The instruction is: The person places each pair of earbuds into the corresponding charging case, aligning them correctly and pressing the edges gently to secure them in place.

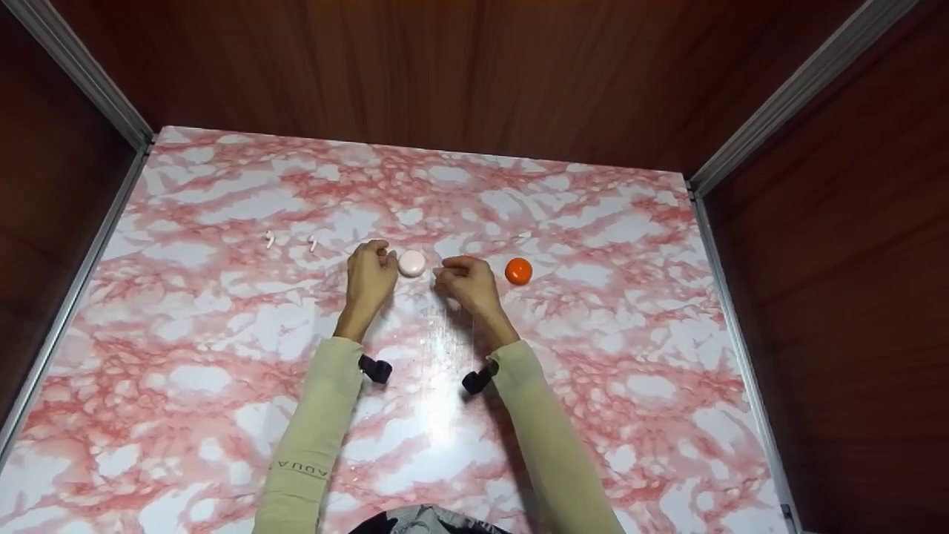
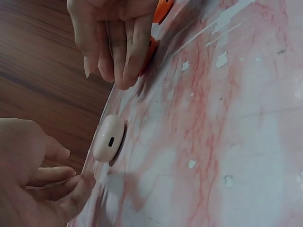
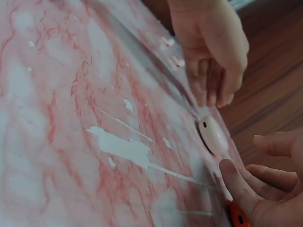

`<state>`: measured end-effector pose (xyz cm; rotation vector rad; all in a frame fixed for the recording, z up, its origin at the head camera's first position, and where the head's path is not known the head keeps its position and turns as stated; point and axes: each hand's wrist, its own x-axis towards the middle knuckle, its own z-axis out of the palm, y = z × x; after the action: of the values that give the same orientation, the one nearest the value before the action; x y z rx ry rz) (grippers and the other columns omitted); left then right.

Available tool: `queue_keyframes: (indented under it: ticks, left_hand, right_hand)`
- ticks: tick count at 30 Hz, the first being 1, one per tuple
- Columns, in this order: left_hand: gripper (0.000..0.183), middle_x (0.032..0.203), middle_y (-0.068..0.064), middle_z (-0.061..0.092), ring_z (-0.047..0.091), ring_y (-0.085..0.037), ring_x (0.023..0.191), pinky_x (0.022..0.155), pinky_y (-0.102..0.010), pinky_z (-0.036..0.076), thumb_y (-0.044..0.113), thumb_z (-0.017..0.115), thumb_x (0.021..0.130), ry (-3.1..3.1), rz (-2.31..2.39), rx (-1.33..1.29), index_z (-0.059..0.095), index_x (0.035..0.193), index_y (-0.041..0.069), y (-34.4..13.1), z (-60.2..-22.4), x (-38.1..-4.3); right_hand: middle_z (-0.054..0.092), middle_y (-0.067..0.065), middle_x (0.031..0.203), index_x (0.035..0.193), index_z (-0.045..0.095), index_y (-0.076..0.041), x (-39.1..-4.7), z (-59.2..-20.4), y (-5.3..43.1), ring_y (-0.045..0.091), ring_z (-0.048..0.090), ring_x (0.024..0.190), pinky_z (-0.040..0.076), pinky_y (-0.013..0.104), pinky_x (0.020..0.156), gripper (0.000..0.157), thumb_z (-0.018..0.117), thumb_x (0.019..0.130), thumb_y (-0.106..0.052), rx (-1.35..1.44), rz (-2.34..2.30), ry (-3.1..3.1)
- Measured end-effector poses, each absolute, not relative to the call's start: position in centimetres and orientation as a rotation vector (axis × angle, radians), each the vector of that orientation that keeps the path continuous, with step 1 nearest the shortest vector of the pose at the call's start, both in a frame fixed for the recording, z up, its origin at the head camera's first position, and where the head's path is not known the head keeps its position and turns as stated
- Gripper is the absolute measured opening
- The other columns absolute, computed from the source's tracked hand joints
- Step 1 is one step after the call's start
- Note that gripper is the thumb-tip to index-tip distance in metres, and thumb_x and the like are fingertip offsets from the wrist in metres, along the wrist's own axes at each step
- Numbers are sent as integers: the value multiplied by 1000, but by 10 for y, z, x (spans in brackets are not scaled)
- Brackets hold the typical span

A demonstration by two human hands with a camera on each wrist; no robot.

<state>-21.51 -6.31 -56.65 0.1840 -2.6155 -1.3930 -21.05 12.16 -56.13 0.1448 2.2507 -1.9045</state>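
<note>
A white rounded earbud case (image 1: 412,263) lies on the table between the two hands, its dark port (image 2: 111,142) visible in the left wrist view. Just left of the case is my left hand (image 1: 371,278), fingers loosely bent and nothing in them. From the other side my right hand (image 1: 471,285) faces the case, thumb and fingers apart with no object between them. Behind the right hand, mostly hidden in the head view, sits an orange case (image 2: 149,56). A second orange case (image 1: 519,271) rests farther right.
Two small white earbuds, one (image 1: 270,239) farther left and one (image 1: 313,243) nearer the left hand, lie apart on the red-and-white marbled table (image 1: 200,311). Dark wood panels (image 1: 415,74) with metal edging enclose the back and sides.
</note>
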Motion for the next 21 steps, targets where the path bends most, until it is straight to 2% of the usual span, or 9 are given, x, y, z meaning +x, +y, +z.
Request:
queue_keyframes:
  ticks: [8, 14, 21]
  left_hand:
    - [33, 104, -22, 66, 62, -35, 103, 96, -45, 49, 15, 57, 94, -2652, -1413, 169, 68, 115, -7, -62, -573, -219]
    - [30, 98, -20, 71, 67, -32, 98, 92, -44, 53, 14, 59, 93, -2651, -1421, 148, 70, 112, -6, -63, -577, -222]
    - [29, 100, -17, 73, 69, -29, 97, 91, -42, 54, 15, 59, 92, -2665, -1421, 166, 71, 112, -3, -62, -580, -225]
  right_hand:
    - [71, 24, 103, 120, 63, 8, -220, -561, 110, 39, 73, 89, 61, 41, 80, 35, 68, 89, -7, 152, -1879, 2246]
    - [71, 23, 104, 122, 63, 8, -221, -563, 103, 38, 74, 87, 61, 40, 77, 39, 72, 88, -10, 158, -1877, 2263]
    - [71, 24, 103, 122, 62, 9, -222, -568, 93, 36, 74, 88, 61, 39, 78, 36, 69, 89, -4, 221, -1944, 2193]
